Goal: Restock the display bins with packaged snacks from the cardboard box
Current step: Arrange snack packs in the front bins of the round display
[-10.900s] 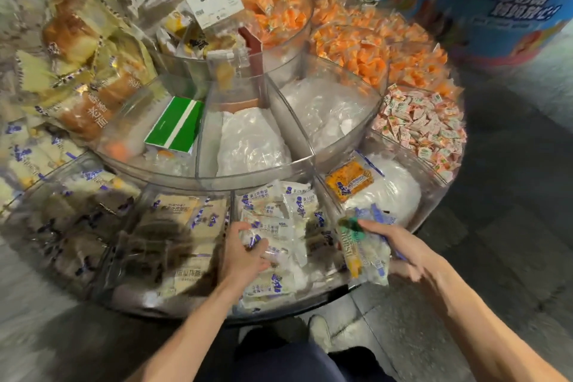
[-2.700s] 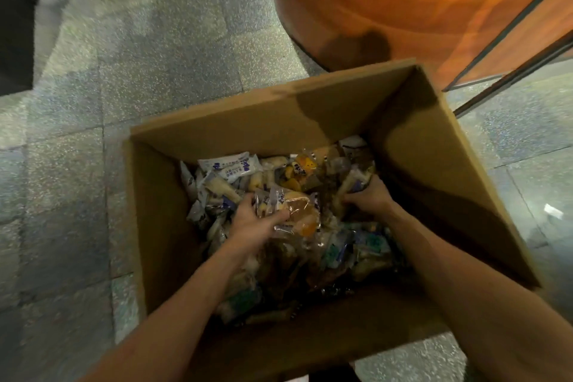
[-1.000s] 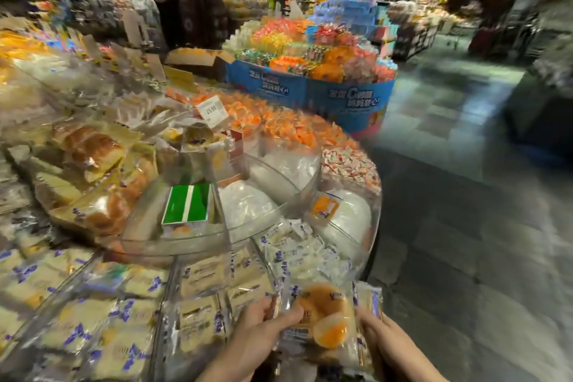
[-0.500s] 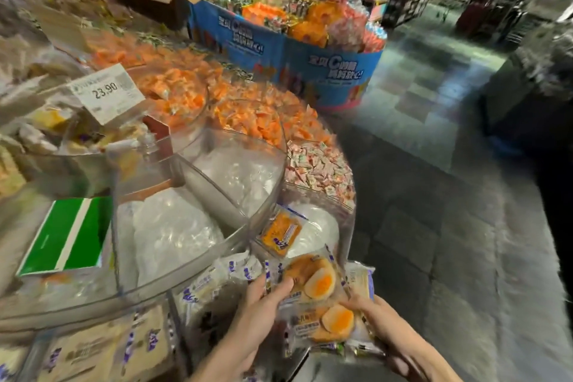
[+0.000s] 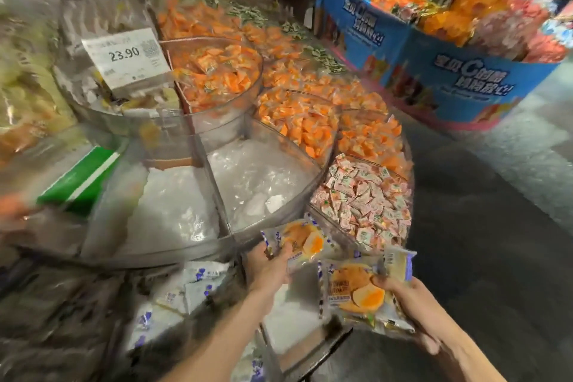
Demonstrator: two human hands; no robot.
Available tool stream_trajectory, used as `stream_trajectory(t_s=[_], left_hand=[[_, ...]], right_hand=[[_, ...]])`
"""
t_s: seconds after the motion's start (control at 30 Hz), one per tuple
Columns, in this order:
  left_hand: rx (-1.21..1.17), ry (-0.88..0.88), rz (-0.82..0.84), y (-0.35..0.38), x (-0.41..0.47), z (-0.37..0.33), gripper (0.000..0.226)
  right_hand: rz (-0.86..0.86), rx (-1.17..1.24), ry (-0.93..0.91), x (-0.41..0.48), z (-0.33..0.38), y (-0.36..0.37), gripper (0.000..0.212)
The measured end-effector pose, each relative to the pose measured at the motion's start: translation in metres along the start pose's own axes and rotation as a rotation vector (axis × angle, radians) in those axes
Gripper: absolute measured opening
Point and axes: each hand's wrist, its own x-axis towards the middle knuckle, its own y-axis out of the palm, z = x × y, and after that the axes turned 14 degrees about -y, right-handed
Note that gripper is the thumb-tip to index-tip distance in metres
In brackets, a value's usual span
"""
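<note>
Head view: my left hand (image 5: 269, 267) pinches a single cake packet (image 5: 299, 240) by its near edge, thumb on top, above the clear display bin (image 5: 288, 322) in the lower tier. My right hand (image 5: 412, 304) is curled round a small stack of packets (image 5: 355, 291) (how many I cannot tell), fingers beneath and thumb across the top, over the bin's outer edge. The single packet sits just beside the stack. Pink-and-white candies (image 5: 362, 201) fill the neighbouring bin, and a price tag (image 5: 125, 56) reading 23.90 stands higher up.
</note>
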Motion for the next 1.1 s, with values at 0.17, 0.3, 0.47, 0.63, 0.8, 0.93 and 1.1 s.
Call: stream_trajectory(t_s=[0.17, 0.3, 0.47, 0.63, 0.8, 0.93, 1.1], left_hand=[[-0.087, -0.069, -0.208, 0.05, 0.035, 0.004, 0.021], [0.041, -0.073, -0.406, 0.06, 0.107, 0.032, 0.027], [0.417, 0.004, -0.473, 0.064, 0.068, 0.01, 0.027], [0.344, 0.035, -0.347, 0.07, 0.053, 0.009, 0.044], [0.203, 0.059, -0.244, 0.072, 0.037, 0.009, 0.062], [0.162, 0.267, -0.391, 0.066, -0.004, 0.018, 0.03], [0.073, 0.091, -0.028, 0.057, -0.044, 0.071, 0.057]], right_hand=[[0.167, -0.011, 0.023, 0.045, 0.02, -0.04, 0.064], [0.244, -0.043, 0.047, 0.065, 0.03, -0.053, 0.065], [0.263, -0.047, 0.1, 0.075, 0.027, -0.07, 0.039], [0.297, -0.045, 0.089, 0.079, 0.029, -0.079, 0.037], [0.318, -0.041, 0.065, 0.086, 0.024, -0.075, 0.045], [0.383, -0.038, 0.052, 0.086, 0.023, -0.065, 0.064], [0.424, -0.043, 0.052, 0.079, 0.017, -0.045, 0.037]])
